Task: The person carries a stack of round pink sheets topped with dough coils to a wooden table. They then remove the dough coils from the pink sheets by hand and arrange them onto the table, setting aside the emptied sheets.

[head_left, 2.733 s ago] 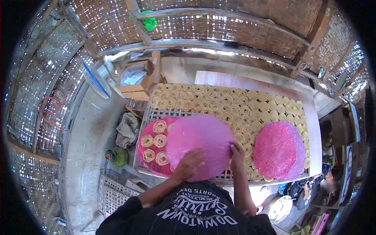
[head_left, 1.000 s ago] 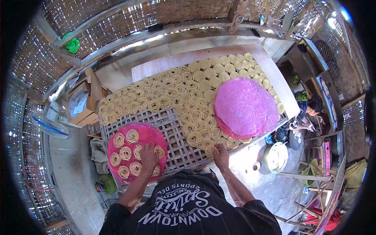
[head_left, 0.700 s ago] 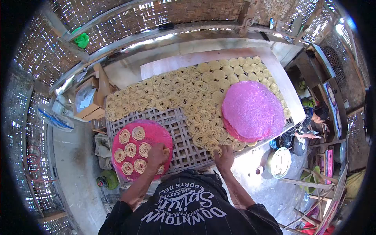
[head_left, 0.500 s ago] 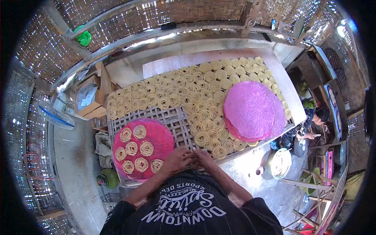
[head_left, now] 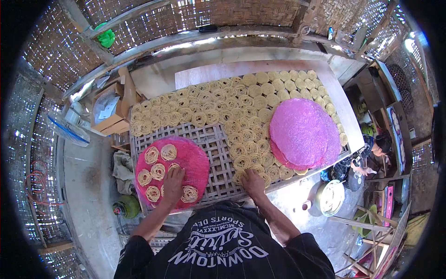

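Note:
On the left, a round pink mesh-like sheet (head_left: 197,160) carries several pale noodle nests (head_left: 158,171). My left hand (head_left: 173,185) reaches over it, fingers closed on a noodle nest (head_left: 173,166) that shows only at its far edge; another lies partly under the hand. My right hand (head_left: 253,183) rests at the front edge of the rack, beside the nests there. Its fingers curl downward, and what they grip, if anything, is hidden. Rows of noodle nests (head_left: 211,101) cover much of the woven bamboo rack (head_left: 214,151).
A stack of round pink-purple sheets (head_left: 304,132) lies on the rack's right side. At left are a cardboard box (head_left: 116,109), a blue fan (head_left: 68,129) and a green gas cylinder (head_left: 126,207). At right, another person (head_left: 371,149) sits near a large basin (head_left: 331,197).
My hands were together at the rack's front edge and have parted. The left has moved onto a nest on the pink sheet; the right has shifted slightly right and forward to the rack's nests.

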{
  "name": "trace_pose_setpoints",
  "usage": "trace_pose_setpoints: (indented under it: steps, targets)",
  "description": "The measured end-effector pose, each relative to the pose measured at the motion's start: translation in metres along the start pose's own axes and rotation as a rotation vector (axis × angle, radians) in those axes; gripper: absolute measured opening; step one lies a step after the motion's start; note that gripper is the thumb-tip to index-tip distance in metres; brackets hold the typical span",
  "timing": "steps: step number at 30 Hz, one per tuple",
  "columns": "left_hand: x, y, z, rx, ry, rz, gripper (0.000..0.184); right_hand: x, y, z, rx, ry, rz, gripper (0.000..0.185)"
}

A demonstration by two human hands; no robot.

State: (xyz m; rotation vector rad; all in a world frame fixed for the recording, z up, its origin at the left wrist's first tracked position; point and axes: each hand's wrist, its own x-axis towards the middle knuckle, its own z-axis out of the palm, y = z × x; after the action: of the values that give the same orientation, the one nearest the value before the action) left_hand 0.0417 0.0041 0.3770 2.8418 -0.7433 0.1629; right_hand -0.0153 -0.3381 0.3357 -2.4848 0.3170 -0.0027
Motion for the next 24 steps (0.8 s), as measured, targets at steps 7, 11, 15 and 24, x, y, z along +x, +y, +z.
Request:
trace_pose_setpoints:
  steps: [7,11,15,24]
  targets:
    - [0.020,-0.028,0.002,0.082,-0.139,0.072,0.035,-0.008,-0.012,-0.012,-0.015,0.182,-0.033,0.039]
    - [0.028,-0.034,-0.020,0.063,-0.098,0.290,0.025,-0.018,-0.025,-0.004,0.026,0.101,-0.083,0.038]
    - [0.028,-0.022,-0.048,-0.100,-0.221,0.241,0.025,-0.024,-0.048,0.001,0.338,-0.299,0.031,0.041]
    - [0.028,0.091,0.000,-0.728,-0.124,0.317,0.034,-0.022,-0.055,0.019,1.162,-0.522,0.628,0.032]
